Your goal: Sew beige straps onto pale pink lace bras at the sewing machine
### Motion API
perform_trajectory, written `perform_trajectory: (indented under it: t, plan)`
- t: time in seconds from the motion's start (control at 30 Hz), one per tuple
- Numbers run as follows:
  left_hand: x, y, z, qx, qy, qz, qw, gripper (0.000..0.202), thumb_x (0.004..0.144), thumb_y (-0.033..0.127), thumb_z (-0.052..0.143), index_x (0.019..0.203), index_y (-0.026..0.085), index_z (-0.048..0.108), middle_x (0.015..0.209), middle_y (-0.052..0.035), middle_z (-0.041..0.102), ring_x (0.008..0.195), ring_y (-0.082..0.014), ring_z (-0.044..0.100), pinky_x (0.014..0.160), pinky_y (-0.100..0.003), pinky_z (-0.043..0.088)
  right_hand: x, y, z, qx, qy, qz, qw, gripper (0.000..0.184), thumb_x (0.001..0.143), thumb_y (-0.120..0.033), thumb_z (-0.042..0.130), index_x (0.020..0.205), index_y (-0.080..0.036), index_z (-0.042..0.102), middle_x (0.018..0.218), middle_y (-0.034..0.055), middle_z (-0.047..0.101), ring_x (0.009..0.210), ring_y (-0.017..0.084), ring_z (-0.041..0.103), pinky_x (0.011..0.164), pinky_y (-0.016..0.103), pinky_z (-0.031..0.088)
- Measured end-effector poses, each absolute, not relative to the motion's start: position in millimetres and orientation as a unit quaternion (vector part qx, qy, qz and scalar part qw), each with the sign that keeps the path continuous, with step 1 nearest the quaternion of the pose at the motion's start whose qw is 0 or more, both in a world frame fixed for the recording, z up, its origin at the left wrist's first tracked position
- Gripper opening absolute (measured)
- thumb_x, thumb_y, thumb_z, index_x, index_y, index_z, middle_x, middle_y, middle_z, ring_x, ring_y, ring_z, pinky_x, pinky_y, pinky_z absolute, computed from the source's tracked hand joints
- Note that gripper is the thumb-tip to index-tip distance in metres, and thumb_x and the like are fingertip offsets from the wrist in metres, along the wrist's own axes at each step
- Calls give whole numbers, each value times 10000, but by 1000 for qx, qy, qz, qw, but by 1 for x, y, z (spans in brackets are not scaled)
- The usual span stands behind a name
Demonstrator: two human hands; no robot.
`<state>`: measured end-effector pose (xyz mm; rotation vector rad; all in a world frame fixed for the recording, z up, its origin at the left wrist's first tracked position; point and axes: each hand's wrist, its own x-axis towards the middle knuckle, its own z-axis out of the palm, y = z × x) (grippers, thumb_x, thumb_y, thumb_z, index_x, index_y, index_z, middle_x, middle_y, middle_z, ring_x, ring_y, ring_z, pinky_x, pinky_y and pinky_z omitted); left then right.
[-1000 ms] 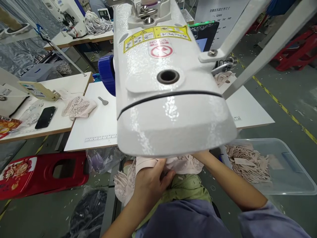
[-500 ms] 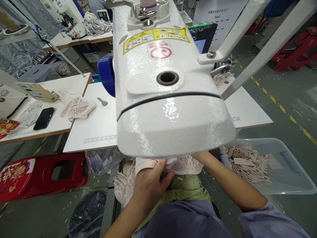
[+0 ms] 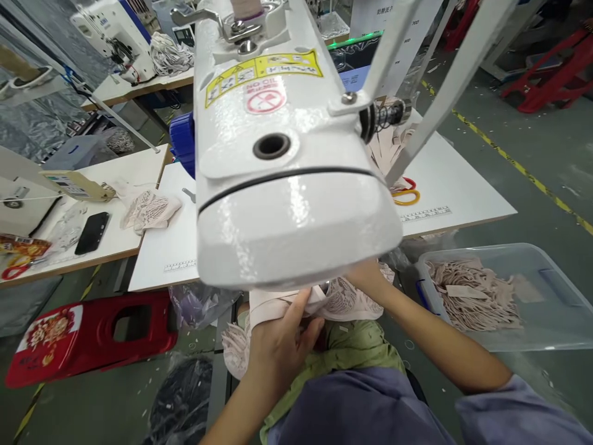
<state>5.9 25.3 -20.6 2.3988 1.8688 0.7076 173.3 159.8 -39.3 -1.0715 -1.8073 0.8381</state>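
Observation:
A beige lace bra [image 3: 347, 300] hangs at the front edge under the sewing machine head [image 3: 296, 228], part of it draped over my lap. My left hand [image 3: 282, 340] is closed on its smooth band, thumb and index finger pinching the fabric. More lace [image 3: 236, 349] hangs down left of that wrist. My right hand [image 3: 369, 279] reaches in beside the lace at the right, its fingers hidden behind the machine head. The needle area is also out of sight.
On the right tabletop lie scissors [image 3: 407, 193] with red and yellow handles and beige strips [image 3: 386, 148]. A clear bin [image 3: 551, 309] of beige strips stands at lower right. A red stool [image 3: 92, 334] is at left. A phone [image 3: 92, 233] and lace piece [image 3: 152, 210] lie on the left tables.
My view has shifted, so the machine head appears further left and the scissors now show at right. My left hand keeps its hold on the bra; more of my right hand's back shows.

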Motion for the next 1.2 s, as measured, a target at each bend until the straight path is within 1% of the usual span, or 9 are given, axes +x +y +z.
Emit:
perform_trajectory:
  t: [0.13, 0.43, 0.6, 0.67, 0.73, 0.83, 0.93, 1.07, 1.2]
  plan:
    - [6, 24, -20, 768, 601, 221, -14, 421, 973, 413, 490, 1301, 162, 573, 996, -123, 762, 867, -267, 726, 641, -310, 575, 178, 160, -43, -425, -688, 393, 438, 205, 910, -403, 537, 943, -242, 659, 1051, 71, 660, 797, 206, 612, 718, 341, 539]
    - [14, 28, -17, 776, 597, 204, 5, 444, 968, 411, 505, 1315, 142, 572, 923, -123, 756, 870, -282, 720, 690, -329, 574, 183, 157, -42, -426, -671, 419, 438, 207, 891, -382, 549, 926, -212, 662, 1007, 73, 655, 779, 188, 579, 721, 332, 501]
    - [17, 30, -15, 779, 593, 202, 0, 454, 974, 403, 490, 1343, 143, 543, 945, -128, 755, 802, -257, 720, 611, -291, 555, 183, 149, -37, -422, -657, 447, 437, 191, 915, -366, 553, 943, -211, 662, 1048, 73, 643, 862, 179, 600, 753, 303, 493]
    - [18, 31, -15, 780, 590, 206, 3, 460, 974, 389, 494, 1358, 138, 523, 938, -129, 753, 837, -263, 723, 636, -293, 565, 183, 147, -36, -410, -653, 450, 450, 177, 917, -352, 561, 940, -206, 659, 1038, 72, 636, 861, 173, 598, 730, 292, 487]
    - [20, 31, -14, 781, 588, 209, 9, 463, 973, 367, 502, 1375, 137, 503, 949, -135, 750, 910, -276, 721, 716, -315, 582, 184, 145, -35, -399, -655, 449, 458, 159, 917, -330, 566, 921, -198, 655, 1012, 72, 632, 839, 166, 591, 700, 284, 476]
    - [22, 30, -15, 782, 587, 209, 15, 472, 967, 347, 518, 1392, 145, 478, 1041, -157, 742, 1005, -293, 708, 783, -343, 589, 186, 144, -33, -397, -654, 446, 464, 156, 921, -315, 552, 893, -197, 651, 977, 70, 636, 815, 164, 584, 681, 286, 464]
    - [23, 26, -19, 772, 596, 223, -11, 587, 966, 378, 519, 1471, 126, 359, 1175, -206, 701, 1081, -314, 688, 788, -363, 596, 189, 142, -34, -405, -643, 448, 471, 152, 918, -312, 544, 902, -204, 650, 967, 68, 638, 828, 171, 585, 679, 292, 460]
    - [22, 22, -29, 736, 627, 247, -72, 815, 957, 459, 515, 1546, 47, 130, 1261, -305, 623, 1064, -348, 694, 747, -389, 605, 187, 139, -37, -414, -611, 483, 470, 139, 887, -314, 570, 919, -202, 646, 962, 62, 638, 836, 171, 589, 699, 292, 470]
    - [30, 17, -33, 735, 632, 238, -61, 839, 968, 444, 491, 1553, 29, 55, 1325, -348, 563, 1099, -383, 676, 755, -440, 610, 183, 126, -43, -423, -528, 564, 473, 229, 840, -407, 617, 948, -205, 617, 887, 38, 639, 785, 162, 594, 713, 290, 503]
